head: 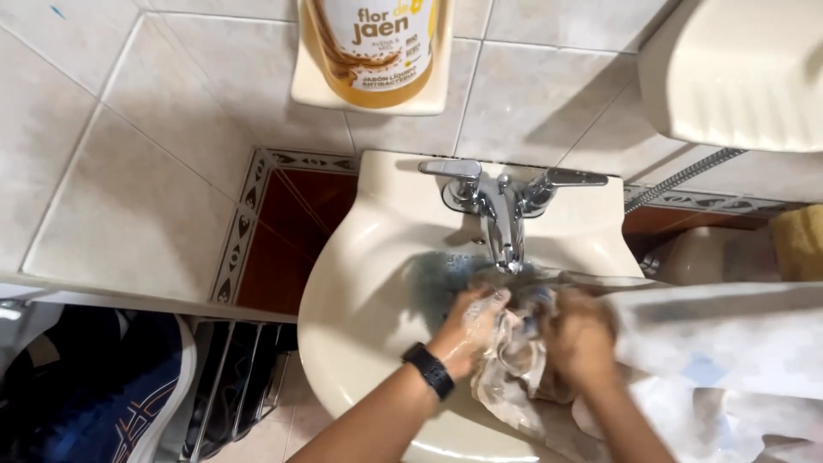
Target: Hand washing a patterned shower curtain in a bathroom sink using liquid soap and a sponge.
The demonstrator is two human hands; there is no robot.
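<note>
Tiled bathroom sink [343, 326] — your left hand [467, 330] and right hand [579, 339] are gripping wet pale cloth [514, 377], scrubbing under the faucet [506, 214] at twelve o'clock — washing underway, rinsing remaining.

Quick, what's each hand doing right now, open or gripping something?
Left hand: closed on the wet pale cloth in the sink.
Right hand: closed on the same cloth, blurred.

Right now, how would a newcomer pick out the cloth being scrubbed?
Find the cream ceramic basin under the chrome two-handled faucet. Below the spout, the left hand and right hand bunch a pale wet cloth. Unlike its hard neighbours, it is limp, crumpled and trails off rightward.
</note>
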